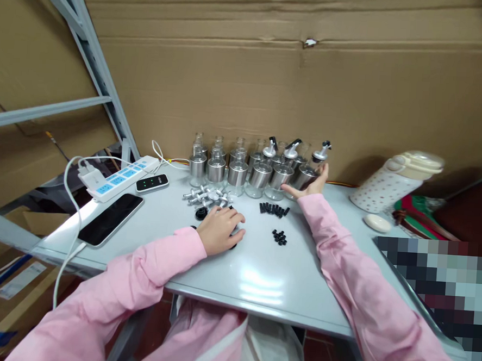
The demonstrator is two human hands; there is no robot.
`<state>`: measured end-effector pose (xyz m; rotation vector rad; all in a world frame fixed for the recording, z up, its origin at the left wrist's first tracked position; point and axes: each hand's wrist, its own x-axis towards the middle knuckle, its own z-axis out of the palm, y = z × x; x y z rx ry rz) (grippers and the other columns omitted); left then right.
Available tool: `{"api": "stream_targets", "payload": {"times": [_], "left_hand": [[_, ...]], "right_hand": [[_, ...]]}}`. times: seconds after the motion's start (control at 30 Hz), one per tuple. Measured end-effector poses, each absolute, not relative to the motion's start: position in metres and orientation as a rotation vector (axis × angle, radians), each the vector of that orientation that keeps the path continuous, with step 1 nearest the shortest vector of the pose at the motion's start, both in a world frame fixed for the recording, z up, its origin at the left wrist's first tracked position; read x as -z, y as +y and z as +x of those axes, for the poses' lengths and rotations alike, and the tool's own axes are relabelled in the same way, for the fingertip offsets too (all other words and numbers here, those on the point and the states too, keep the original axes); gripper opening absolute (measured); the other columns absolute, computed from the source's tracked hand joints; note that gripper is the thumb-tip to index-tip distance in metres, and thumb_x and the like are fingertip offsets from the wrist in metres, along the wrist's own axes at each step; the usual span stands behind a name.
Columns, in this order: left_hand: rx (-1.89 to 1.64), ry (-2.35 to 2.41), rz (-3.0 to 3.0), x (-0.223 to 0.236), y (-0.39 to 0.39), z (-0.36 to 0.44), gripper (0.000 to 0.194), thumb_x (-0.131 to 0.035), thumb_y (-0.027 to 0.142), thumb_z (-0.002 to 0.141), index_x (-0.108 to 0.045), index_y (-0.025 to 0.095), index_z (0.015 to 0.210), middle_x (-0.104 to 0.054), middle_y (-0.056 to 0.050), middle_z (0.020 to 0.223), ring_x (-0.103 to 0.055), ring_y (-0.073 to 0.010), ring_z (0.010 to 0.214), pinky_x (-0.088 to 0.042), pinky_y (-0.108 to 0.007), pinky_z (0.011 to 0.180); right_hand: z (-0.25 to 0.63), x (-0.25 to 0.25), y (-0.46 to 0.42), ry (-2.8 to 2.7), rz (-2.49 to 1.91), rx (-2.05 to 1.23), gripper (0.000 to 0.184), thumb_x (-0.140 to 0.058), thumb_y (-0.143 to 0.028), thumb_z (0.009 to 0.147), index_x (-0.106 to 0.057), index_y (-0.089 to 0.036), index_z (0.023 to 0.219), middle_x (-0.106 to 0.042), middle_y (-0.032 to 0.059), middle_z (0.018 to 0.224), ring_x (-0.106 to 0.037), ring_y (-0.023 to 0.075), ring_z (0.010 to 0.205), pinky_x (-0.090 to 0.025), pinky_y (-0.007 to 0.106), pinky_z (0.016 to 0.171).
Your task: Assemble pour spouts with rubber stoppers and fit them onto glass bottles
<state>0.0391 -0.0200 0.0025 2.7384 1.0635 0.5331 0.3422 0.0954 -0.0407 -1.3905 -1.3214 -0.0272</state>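
Cardboard [250, 88] backs the worktop [308, 277]. Right hand [313, 186] cups a roughly upright bottle [304, 177]; left of it, left hand [220, 231] bends loosely, hold unclear.

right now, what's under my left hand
Bits of black pieces show at the edges of your left hand, over the white table. Whatever lies beneath the palm is covered, so their number and full shapes can't be told.
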Motion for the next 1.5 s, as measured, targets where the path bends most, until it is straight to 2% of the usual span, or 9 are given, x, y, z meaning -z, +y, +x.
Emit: {"api": "stream_targets", "payload": {"times": [0.13,0.27,0.33,0.37,0.5,0.73,1.0,1.33,1.5], "left_hand": [[-0.767,1.029,2.419,-0.004,-0.017,0.038,0.026,-0.032,0.029,0.089,-0.045,0.019,0.110,-0.060,-0.006,0.102,-0.055,-0.0189,0.096,-0.038,-0.037,0.087],[-1.052,0.987,2.098,-0.003,-0.012,0.036,0.030,-0.028,0.033,0.091,-0.040,0.016,0.113,-0.056,-0.009,0.107,-0.053,-0.0178,0.103,-0.039,-0.034,0.091],[-1.098,0.979,2.075,-0.002,-0.011,0.036,0.030,-0.028,0.033,0.091,-0.040,0.016,0.113,-0.057,-0.009,0.107,-0.053,-0.0181,0.102,-0.040,-0.035,0.090],[-1.111,0.973,2.106,-0.001,-0.011,0.036,0.030,-0.029,0.032,0.090,-0.040,0.016,0.113,-0.057,-0.009,0.106,-0.054,-0.0183,0.101,-0.040,-0.035,0.089],[-1.118,0.950,2.377,0.000,-0.013,0.036,0.028,-0.032,0.026,0.089,-0.040,0.016,0.113,-0.057,-0.008,0.103,-0.054,-0.0184,0.095,-0.040,-0.035,0.085],[-0.736,1.486,2.706,-0.007,-0.004,0.031,0.037,-0.041,0.012,0.079,-0.044,0.014,0.116,-0.052,-0.011,0.114,-0.046,-0.0256,0.109,-0.036,-0.041,0.090],[-0.572,1.656,2.739,-0.011,0.012,0.019,0.039,-0.038,0.005,0.079,-0.045,0.019,0.115,-0.053,-0.008,0.111,-0.051,-0.0232,0.103,-0.039,-0.038,0.082],[-0.475,1.741,2.780,-0.012,0.015,0.017,0.030,-0.038,0.010,0.084,-0.048,0.019,0.111,-0.057,-0.007,0.103,-0.054,-0.0220,0.097,-0.036,-0.038,0.082],[-0.417,1.785,2.807,-0.012,0.015,0.015,0.018,-0.039,0.016,0.086,-0.055,0.017,0.094,-0.056,-0.008,0.096,-0.053,-0.0242,0.092,-0.036,-0.040,0.077]], "right_hand": [[0.324,0.010,0.064,-1.389,-1.312,0.387,0.096,-0.067,-0.044,0.063,-0.013,-0.010,0.135,-0.020,0.0221,0.137,-0.019,0.0358,0.130,-0.020,0.056,0.103],[0.288,-0.022,0.027,-1.515,-1.096,0.540,0.051,-0.060,-0.032,0.071,-0.045,-0.013,0.116,-0.045,0.0182,0.119,-0.044,0.0277,0.114,-0.045,0.040,0.084],[0.268,-0.026,0.011,-1.697,-1.085,0.368,0.022,-0.050,-0.025,0.079,-0.056,-0.017,0.099,-0.060,0.0098,0.094,-0.059,0.0162,0.078,-0.048,0.026,0.061],[0.258,-0.024,0.004,-1.812,-1.097,0.262,0.017,-0.047,-0.022,0.082,-0.059,-0.017,0.092,-0.063,0.0044,0.076,-0.057,0.0112,0.058,-0.045,0.022,0.053],[0.226,-0.008,-0.015,-2.240,-1.087,0.072,0.015,-0.051,-0.025,0.079,-0.065,-0.019,0.081,-0.054,-0.0045,0.043,-0.045,0.0074,0.036,-0.035,0.019,0.044],[0.216,0.001,-0.022,-2.389,-1.373,0.104,0.019,-0.052,-0.032,0.080,-0.068,-0.022,0.085,-0.056,-0.0025,0.042,-0.050,0.0115,0.042,-0.031,0.022,0.048],[0.234,-0.004,-0.013,-2.304,-1.427,0.077,0.022,-0.049,-0.033,0.080,-0.068,-0.020,0.085,-0.055,-0.0016,0.045,-0.047,0.0110,0.041,-0.028,0.022,0.047],[0.247,-0.019,-0.016,-2.206,-1.374,0.083,0.024,-0.048,-0.032,0.081,-0.068,-0.019,0.084,-0.058,-0.0001,0.048,-0.049,0.0108,0.043,-0.034,0.022,0.049],[0.256,-0.019,-0.014,-2.103,-1.347,0.178,0.024,-0.049,-0.032,0.079,-0.069,-0.020,0.078,-0.053,-0.0019,0.042,-0.044,0.0095,0.038,-0.034,0.021,0.046]]}}
